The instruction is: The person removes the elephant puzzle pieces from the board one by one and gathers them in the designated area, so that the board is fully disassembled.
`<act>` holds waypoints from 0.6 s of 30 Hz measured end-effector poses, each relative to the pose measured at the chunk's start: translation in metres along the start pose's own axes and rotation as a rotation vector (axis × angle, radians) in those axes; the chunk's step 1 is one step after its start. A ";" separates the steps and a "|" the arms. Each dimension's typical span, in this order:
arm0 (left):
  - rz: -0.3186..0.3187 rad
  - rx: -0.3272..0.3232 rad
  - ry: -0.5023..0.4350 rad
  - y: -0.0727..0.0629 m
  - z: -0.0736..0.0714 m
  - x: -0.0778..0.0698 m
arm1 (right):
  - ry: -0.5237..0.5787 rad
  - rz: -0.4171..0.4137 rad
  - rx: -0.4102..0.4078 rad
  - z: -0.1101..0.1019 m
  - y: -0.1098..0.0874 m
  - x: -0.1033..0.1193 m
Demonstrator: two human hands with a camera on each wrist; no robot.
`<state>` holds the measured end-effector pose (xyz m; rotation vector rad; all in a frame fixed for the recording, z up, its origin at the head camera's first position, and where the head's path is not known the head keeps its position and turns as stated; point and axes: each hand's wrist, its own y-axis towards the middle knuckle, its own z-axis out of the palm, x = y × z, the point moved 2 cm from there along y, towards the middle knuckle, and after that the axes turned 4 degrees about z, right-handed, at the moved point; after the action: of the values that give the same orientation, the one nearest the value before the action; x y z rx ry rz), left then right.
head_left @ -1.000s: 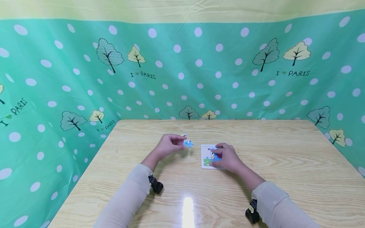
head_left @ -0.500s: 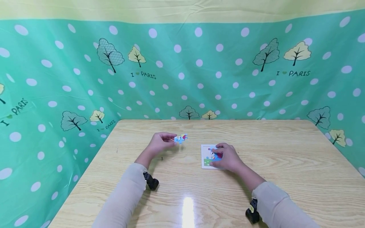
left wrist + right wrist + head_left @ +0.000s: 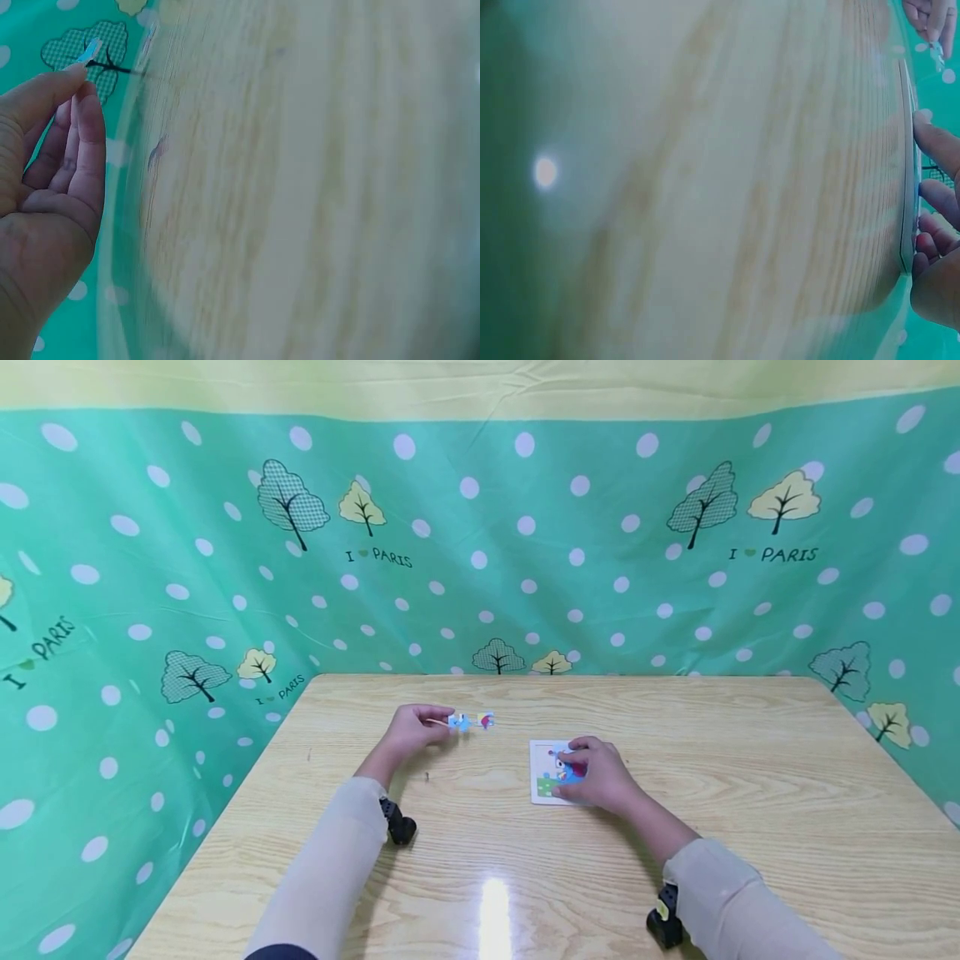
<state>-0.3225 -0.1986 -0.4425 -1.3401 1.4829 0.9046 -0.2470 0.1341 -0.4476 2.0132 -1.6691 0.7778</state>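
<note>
In the head view, my left hand (image 3: 412, 728) pinches a blue and white jigsaw piece (image 3: 460, 722) between thumb and fingers. In the left wrist view, only a sliver of that jigsaw piece (image 3: 91, 51) shows above the fingertips. Just to its right, a second jigsaw piece (image 3: 486, 720) in yellow and red is on the table. My right hand (image 3: 600, 774) rests on a white-framed puzzle board (image 3: 533, 777), thumb and fingertips touching its face. A blue figure and a green patch show on the board; the hand hides its right part.
The pale wooden table (image 3: 480, 843) spreads around both hands. A tiny dark speck (image 3: 427, 777) lies below the left hand. Behind and to the left hangs a green dotted curtain (image 3: 480, 585). Each wrist carries a small black camera (image 3: 400, 823).
My left hand has moved left, away from the puzzle board, carrying the blue piece. The yellow and red piece has come into fuller view. My right hand stays on the board.
</note>
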 end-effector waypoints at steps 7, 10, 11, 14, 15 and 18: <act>0.005 -0.021 0.079 0.009 -0.002 0.005 | 0.013 0.012 0.002 0.001 0.000 0.002; 0.012 -0.026 0.132 0.013 -0.003 0.006 | 0.014 0.014 0.004 0.000 0.000 0.001; 0.015 -0.027 0.151 0.014 -0.003 0.006 | 0.013 0.014 0.004 0.000 0.000 0.002; 0.036 -0.025 0.204 0.016 -0.002 0.006 | 0.017 0.020 0.004 0.000 0.000 0.002; 0.041 -0.028 0.221 0.017 -0.002 0.005 | 0.013 0.015 0.004 0.000 0.000 0.002; 0.067 -0.027 0.272 0.020 -0.002 0.004 | 0.019 0.014 0.004 0.000 -0.001 0.002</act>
<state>-0.3421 -0.1991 -0.4469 -1.4858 1.7361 0.8100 -0.2462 0.1326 -0.4460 1.9929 -1.6742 0.8030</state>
